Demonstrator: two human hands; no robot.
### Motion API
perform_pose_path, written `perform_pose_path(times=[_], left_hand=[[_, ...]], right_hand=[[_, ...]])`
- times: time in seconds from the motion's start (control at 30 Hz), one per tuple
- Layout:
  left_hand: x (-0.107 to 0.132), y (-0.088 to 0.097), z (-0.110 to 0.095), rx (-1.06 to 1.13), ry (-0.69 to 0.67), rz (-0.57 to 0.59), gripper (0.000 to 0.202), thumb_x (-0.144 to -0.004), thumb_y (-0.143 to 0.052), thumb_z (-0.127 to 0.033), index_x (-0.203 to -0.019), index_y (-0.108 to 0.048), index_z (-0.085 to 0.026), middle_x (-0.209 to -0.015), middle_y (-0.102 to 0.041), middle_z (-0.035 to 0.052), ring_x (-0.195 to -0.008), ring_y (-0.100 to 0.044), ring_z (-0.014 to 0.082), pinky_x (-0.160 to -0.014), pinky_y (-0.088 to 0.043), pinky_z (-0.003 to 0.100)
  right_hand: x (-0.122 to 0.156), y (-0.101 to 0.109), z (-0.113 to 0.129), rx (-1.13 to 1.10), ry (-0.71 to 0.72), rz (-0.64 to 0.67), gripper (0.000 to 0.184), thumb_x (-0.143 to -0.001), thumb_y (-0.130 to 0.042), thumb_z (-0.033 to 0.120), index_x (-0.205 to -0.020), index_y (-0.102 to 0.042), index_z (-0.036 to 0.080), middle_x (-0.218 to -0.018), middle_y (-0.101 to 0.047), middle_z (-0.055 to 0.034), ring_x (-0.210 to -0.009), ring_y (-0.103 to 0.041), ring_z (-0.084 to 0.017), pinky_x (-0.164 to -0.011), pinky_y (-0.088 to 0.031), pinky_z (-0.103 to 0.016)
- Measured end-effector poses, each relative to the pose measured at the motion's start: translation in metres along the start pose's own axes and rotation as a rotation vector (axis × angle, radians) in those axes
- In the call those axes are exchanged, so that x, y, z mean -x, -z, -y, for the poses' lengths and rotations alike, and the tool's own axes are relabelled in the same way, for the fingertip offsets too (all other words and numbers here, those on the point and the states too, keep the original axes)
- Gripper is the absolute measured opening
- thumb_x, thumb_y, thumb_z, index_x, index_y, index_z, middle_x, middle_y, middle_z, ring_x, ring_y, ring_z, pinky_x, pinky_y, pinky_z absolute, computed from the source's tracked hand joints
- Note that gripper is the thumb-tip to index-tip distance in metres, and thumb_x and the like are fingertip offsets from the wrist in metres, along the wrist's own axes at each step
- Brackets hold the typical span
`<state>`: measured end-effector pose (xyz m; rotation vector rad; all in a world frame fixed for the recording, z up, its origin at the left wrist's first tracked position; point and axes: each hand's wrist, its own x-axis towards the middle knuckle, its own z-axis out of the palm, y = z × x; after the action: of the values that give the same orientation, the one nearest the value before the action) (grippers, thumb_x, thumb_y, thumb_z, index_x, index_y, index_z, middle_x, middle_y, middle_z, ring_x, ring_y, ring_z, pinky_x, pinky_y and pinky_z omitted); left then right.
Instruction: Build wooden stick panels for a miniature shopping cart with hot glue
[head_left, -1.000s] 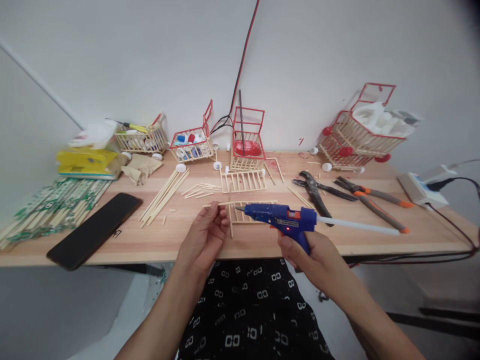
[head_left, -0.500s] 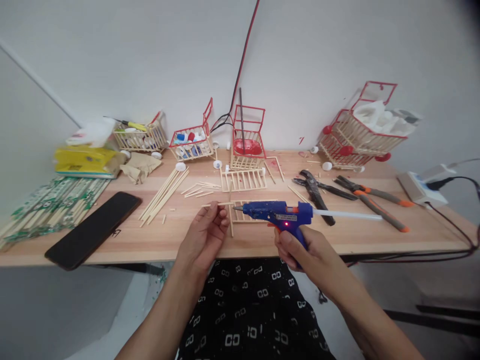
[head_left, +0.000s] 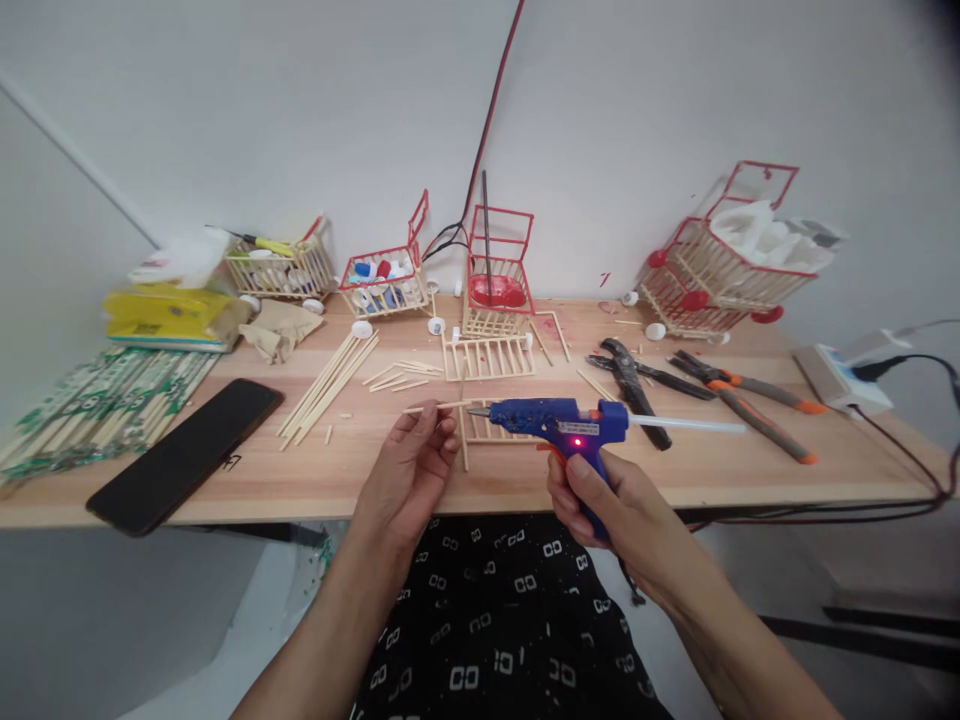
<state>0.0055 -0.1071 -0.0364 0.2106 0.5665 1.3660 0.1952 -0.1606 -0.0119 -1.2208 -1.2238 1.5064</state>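
My right hand (head_left: 600,495) is wrapped round the handle of a blue hot glue gun (head_left: 555,422), whose red light is lit. A pale glue stick (head_left: 690,425) juts from its back end. Between thumb and fingers, my left hand (head_left: 420,450) pinches a thin wooden stick (head_left: 412,409) held level. The gun's nozzle points left, close to the stick's right end; whether they touch I cannot tell. Behind the gun lies a small ladder-like stick frame (head_left: 495,434), partly hidden, with a loose upright stick (head_left: 464,455) by its left side. Farther back is another stick frame (head_left: 491,358).
Miniature stick carts (head_left: 382,285) with red trim line the wall. Black-handled pliers (head_left: 634,385), orange-handled pliers (head_left: 757,415) and a power strip (head_left: 844,380) lie at right. Loose sticks (head_left: 330,390), a phone (head_left: 187,455) and packaged sticks (head_left: 112,400) are at left.
The glue gun has shifted slightly right, and its glue stick sticks out less at the back. My left hand keeps its pinch on the wooden stick, nearly still.
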Motion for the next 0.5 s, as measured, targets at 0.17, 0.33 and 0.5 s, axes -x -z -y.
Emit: perform_pose_path(times=[0.17, 0.33, 0.5], left_hand=[[0.0, -0.0007, -0.0012, -0.002, -0.001, 0.004, 0.01, -0.073, -0.073, -0.011, -0.076, -0.064, -0.009, -0.076, -0.064, 0.0021, -0.063, -0.057, 0.0074, -0.051, -0.047, 0.016], [0.0001, -0.0009, -0.0015, -0.009, -0.002, -0.001, 0.01, -0.073, -0.073, -0.011, -0.076, -0.064, -0.009, -0.075, -0.064, 0.0018, -0.063, -0.057, 0.0073, -0.051, -0.046, 0.016], [-0.0006, 0.0002, -0.0007, -0.03, 0.007, -0.002, 0.011, -0.072, -0.074, -0.012, -0.075, -0.064, -0.009, -0.075, -0.064, 0.0015, -0.063, -0.058, 0.0077, -0.051, -0.046, 0.016]], right_hand=[[0.0008, 0.0015, -0.0002, 0.004, 0.012, -0.016, 0.04, -0.087, -0.052, 0.055, -0.073, -0.043, 0.018, -0.06, -0.041, 0.0047, -0.046, -0.035, -0.005, -0.04, -0.022, -0.019], [0.0008, 0.0021, 0.0006, 0.015, 0.018, -0.022, 0.04, -0.087, -0.052, 0.054, -0.071, -0.043, 0.019, -0.059, -0.041, 0.0047, -0.046, -0.035, -0.005, -0.04, -0.02, -0.019], [0.0003, 0.0011, 0.0028, 0.012, 0.013, -0.019, 0.041, -0.086, -0.052, 0.055, -0.071, -0.042, 0.019, -0.06, -0.041, 0.0047, -0.046, -0.034, -0.005, -0.04, -0.02, -0.019]])
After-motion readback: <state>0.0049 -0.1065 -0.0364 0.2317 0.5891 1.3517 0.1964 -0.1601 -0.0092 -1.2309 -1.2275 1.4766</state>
